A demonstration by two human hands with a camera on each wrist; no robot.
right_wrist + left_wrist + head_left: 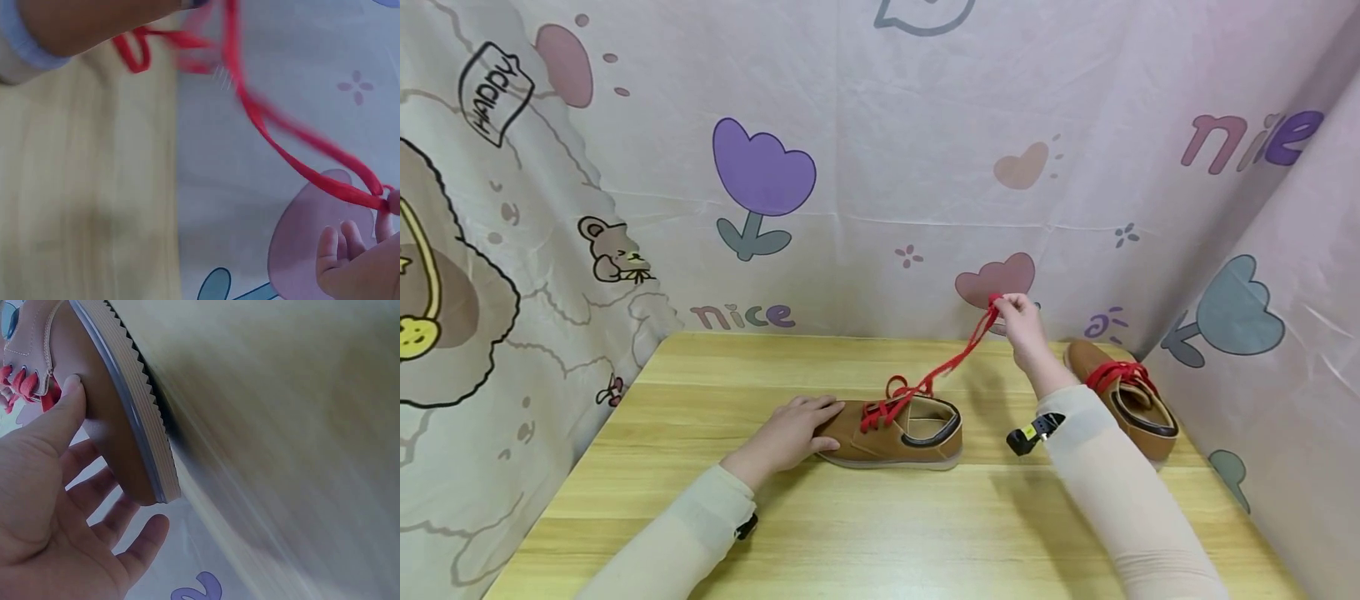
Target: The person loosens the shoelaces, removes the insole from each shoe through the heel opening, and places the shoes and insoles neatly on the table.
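A brown shoe [880,446] with red lacing stands on the table, its toe pointing left. My left hand [793,433] holds the toe end, thumb on the near side and fingers over the top and far side. In the left wrist view, the thumb presses the brown upper [115,444] while the other fingers curve around the toe. Raised above and to the right of the shoe, my right hand [1022,325] pinches the red shoelace [958,358]. The lace runs taut-looking from the eyelets up to the fingertips, doubled in the right wrist view. Another loop of lace [897,385] stands over the shoe.
A second brown shoe [1150,433] with tied red laces rests at the table's right side. The wooden table [865,533] ends at a printed curtain [880,208], which hangs behind and along both sides.
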